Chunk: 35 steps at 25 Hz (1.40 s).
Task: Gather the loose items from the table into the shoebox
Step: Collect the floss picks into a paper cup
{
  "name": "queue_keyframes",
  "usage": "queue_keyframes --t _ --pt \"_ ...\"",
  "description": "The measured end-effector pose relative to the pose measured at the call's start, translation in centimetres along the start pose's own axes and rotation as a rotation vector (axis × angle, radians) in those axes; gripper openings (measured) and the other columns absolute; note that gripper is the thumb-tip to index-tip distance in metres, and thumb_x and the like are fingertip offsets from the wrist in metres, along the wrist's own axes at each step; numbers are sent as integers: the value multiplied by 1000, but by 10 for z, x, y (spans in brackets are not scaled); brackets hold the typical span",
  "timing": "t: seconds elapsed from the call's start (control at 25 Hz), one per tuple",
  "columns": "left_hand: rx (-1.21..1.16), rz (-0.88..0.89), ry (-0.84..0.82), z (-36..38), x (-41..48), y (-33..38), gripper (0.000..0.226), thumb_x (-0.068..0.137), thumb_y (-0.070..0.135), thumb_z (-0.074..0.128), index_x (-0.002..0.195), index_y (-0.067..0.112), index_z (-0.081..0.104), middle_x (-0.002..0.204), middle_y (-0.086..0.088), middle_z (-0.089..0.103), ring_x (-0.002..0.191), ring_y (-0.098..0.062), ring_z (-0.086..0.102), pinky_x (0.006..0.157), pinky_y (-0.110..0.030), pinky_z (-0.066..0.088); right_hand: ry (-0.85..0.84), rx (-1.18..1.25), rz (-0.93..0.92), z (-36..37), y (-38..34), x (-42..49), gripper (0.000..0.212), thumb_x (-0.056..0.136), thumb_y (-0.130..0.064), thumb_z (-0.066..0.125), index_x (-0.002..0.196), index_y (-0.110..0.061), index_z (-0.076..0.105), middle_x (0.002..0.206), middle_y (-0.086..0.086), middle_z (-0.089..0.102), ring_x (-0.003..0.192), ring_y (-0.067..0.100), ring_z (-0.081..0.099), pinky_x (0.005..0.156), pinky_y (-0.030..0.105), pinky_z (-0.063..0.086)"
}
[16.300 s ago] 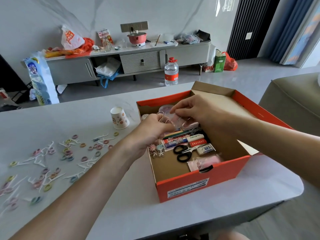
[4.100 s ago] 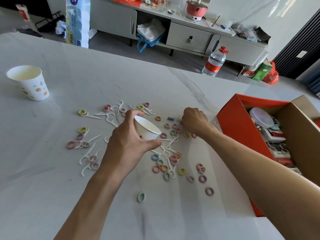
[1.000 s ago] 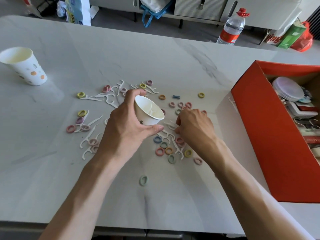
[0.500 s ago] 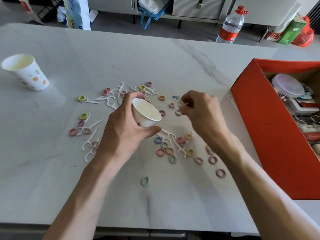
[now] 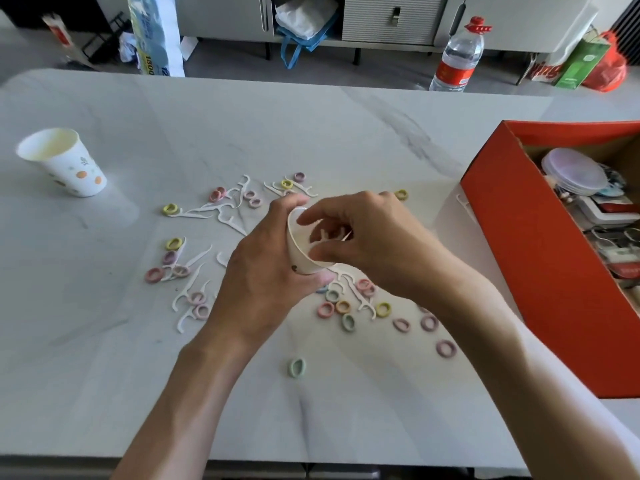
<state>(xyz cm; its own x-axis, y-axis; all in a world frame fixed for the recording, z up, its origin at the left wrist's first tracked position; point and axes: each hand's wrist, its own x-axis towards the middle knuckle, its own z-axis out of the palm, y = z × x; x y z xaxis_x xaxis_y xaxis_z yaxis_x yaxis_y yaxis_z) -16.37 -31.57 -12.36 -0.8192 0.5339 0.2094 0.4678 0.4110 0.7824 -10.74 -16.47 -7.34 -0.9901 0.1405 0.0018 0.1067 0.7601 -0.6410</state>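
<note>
Left hand: your left hand (image 5: pixel 263 282) grips the paper cup (image 5: pixel 299 251), mouth tipped toward your right.
Right hand: your right hand (image 5: pixel 374 244) pinches floss picks (image 5: pixel 332 234) at the cup's mouth.
Loose items: hair ties (image 5: pixel 343 306) lie just below both hands; more picks lie to the left.
Shoebox: the shoebox (image 5: pixel 540 271) sits beyond your right hand, the nearer one, its long side running away from you.

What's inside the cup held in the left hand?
White floss picks show inside the cup. The right hand covers much of its mouth, so the bottom and any count are hidden.

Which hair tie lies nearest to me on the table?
The pale green hair tie; it lies alone, nearer you than every other tie.
</note>
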Motion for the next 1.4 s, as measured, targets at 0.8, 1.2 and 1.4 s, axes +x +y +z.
queue_keyframes --t 0.8,1.2,1.4 --pt "9 -6 55 -2 5 3 80 59 28 93 125 23 50 112 10 63 100 -12 58 84 -22 44 83 -59 291 25 83 -27 18 80 -9 73 73 -24 67 70 -15 62 60 -1 61 53 5 43" --pt "14 -15 49 -3 6 5 81 59 28 93 127 23 50 112 8 64 101 -14 59 86 -22 44 6 -417 289 9 90 -32 28 85 -17 65 113 -22 62 122 4 52 110 24 47 84 28 36" --pt "11 -11 50 -3 6 8 80 60 27 93 127 22 50 115 8 64 104 -15 59 89 -26 45 -46 -557 250 22 80 -31 45 73 -56 73 102 -23 65 103 -3 58 95 18 50 76 29 31"
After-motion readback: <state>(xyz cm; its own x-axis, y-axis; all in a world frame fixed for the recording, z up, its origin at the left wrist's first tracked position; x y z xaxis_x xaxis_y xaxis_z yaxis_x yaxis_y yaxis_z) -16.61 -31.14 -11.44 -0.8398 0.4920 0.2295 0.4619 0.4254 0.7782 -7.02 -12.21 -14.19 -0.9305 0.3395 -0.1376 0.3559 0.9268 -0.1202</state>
